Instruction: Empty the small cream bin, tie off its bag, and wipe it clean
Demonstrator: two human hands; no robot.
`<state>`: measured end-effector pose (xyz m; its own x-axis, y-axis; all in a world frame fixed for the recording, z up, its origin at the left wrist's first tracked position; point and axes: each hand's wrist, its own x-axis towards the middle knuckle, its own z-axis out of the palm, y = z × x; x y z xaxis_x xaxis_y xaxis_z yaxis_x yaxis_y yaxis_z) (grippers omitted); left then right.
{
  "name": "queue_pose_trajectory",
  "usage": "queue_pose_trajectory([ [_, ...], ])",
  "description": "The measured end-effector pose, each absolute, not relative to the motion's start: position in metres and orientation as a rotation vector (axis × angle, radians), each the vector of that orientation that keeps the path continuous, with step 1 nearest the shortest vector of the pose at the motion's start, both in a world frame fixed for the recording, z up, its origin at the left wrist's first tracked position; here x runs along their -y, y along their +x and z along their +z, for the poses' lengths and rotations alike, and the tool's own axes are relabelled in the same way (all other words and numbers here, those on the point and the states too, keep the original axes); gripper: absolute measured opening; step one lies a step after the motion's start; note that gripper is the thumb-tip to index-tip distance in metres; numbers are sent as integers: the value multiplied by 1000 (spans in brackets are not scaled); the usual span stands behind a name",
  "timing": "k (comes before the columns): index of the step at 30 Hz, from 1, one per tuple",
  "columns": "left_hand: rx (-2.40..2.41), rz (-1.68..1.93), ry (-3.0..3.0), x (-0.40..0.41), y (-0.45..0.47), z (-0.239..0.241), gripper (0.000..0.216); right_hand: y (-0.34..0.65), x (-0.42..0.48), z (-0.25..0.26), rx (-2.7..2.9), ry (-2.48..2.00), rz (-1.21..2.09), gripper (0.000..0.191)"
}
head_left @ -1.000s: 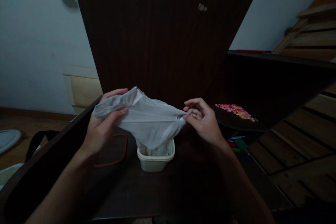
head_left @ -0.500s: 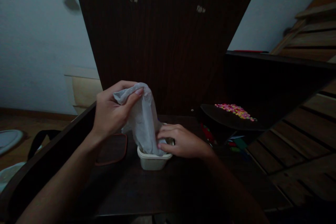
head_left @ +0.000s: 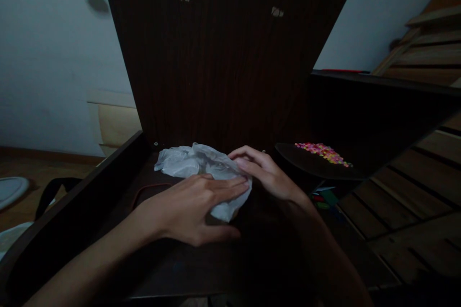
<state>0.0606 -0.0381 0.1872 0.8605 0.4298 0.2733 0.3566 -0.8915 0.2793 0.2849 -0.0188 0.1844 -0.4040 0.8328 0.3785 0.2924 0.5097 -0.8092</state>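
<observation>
A thin white plastic bag [head_left: 180,162] spreads across the dark desk surface and covers the spot of the small tub, which is hidden beneath it. Flat on the bag's front part lies my left hand [head_left: 196,206], fingers stretched out to the right and thumb apart. At the bag's right edge is my right hand [head_left: 268,175], its thumb and bent fingers closed around the plastic. Left of the bag, a brown-rimmed lid [head_left: 139,195] lies on the desk, partly behind my left forearm.
A dark upright panel [head_left: 223,72] rises behind the bag. To the right, a curved shelf [head_left: 288,156] bears a pile of pink and yellow bits [head_left: 322,152]. A raised side board [head_left: 90,192] borders the desk on the left. Wooden slats [head_left: 414,192] stand at far right.
The bag, held upright over the tub before, now lies spread over it and to the left. My left hand has let go and come down flat; my right hand moved to the bag's right edge.
</observation>
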Motion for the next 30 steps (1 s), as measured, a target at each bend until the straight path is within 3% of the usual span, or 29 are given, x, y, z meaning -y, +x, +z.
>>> queue_pose_trajectory([
  [4,-611,428,2924,44,67,185,75,284,21,182,1869,-940,803,17],
  [12,-792,760,2723,47,27,201,44,325,29,209,1305,-970,742,20],
  [14,-812,787,2635,50,18,202,47,333,35,213,1272,-982,769,22],
  [16,-897,849,2538,55,11,199,54,340,41,211,1279,-1006,801,25],
  [21,-1276,835,2454,61,-4,170,40,359,46,185,1700,-1344,860,25],
  [24,-1347,699,2517,59,-10,150,53,370,46,167,2012,-1617,555,30],
  [26,-1338,612,2562,58,-10,141,71,373,49,161,2152,-1729,307,46],
  [28,-1321,541,2572,56,-8,138,96,367,55,164,2268,-1696,186,61],
  [30,-1317,520,2556,53,-4,139,116,352,63,176,2346,-1517,145,63],
])
